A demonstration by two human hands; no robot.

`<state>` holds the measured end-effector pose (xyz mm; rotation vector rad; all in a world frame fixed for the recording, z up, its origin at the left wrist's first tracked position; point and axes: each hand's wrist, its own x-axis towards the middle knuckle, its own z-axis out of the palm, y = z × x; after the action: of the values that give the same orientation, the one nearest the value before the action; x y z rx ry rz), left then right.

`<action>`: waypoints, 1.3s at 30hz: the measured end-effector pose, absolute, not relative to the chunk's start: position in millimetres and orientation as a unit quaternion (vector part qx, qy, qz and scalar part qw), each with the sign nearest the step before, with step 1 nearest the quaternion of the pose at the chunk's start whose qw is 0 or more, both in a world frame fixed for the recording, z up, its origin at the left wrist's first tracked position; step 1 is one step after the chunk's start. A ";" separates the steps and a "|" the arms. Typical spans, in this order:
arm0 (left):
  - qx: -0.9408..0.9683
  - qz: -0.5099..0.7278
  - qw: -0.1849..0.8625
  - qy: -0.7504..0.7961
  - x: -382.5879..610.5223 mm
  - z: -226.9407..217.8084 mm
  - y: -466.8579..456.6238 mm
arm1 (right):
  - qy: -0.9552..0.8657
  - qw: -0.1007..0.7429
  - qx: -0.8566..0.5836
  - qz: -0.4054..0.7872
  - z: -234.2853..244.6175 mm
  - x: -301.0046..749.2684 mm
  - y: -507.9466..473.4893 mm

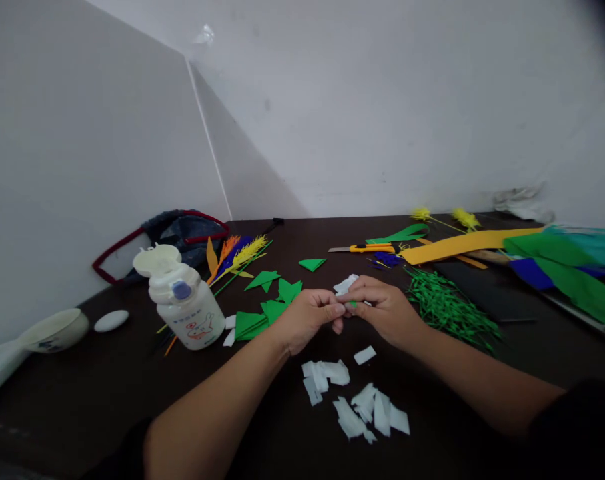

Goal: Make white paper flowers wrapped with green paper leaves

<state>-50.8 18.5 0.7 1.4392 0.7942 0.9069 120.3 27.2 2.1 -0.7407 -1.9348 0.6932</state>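
My left hand [309,317] and my right hand [382,308] meet above the middle of the table, their fingertips pinched together. A tiny bit of green paper [353,304] shows between the fingers of my right hand. Whatever my left fingertips grip is hidden behind them. Just behind the hands lies a crumpled white paper piece [345,285]. Torn white paper scraps [327,373] lie in front, with a second group [375,410] nearer me. Cut green paper pieces [252,325] are stacked and scattered to the left of my left hand.
On the left stand a white bottle [195,317] with its lid up and a bowl [57,331]. Paper stalks [242,257] lie behind the bottle. A yellow cutter knife [367,248] rests at the back. Green shreds [447,307] and a yellow strip [462,247] lie right.
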 end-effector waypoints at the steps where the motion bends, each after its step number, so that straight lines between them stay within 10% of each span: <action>1: 0.633 0.394 0.562 0.358 -51.1 1.7 18.5 | -0.778 0.461 -0.312 0.290 1.7 119.8 27.3; 11: 0.788 0.311 0.109 0.519 -47.9 5.3 15.9 | -0.684 0.434 -0.411 0.418 -3.3 109.0 23.3; 19: 0.812 0.270 -0.052 0.514 -48.0 4.9 10.8 | -0.647 0.437 -0.420 0.462 -11.3 105.5 22.6; 34: 0.798 0.306 0.053 0.516 -42.3 5.8 8.7 | -0.723 0.415 -0.456 0.313 -2.0 111.4 25.0; 39: 0.731 0.318 0.363 0.482 -46.5 11.9 9.5 | -0.726 0.410 -0.450 0.321 5.2 112.1 21.7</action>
<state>-46.5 9.5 11.9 1.8822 1.2420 0.8198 112.1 21.7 5.2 -1.1330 -1.8277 0.8086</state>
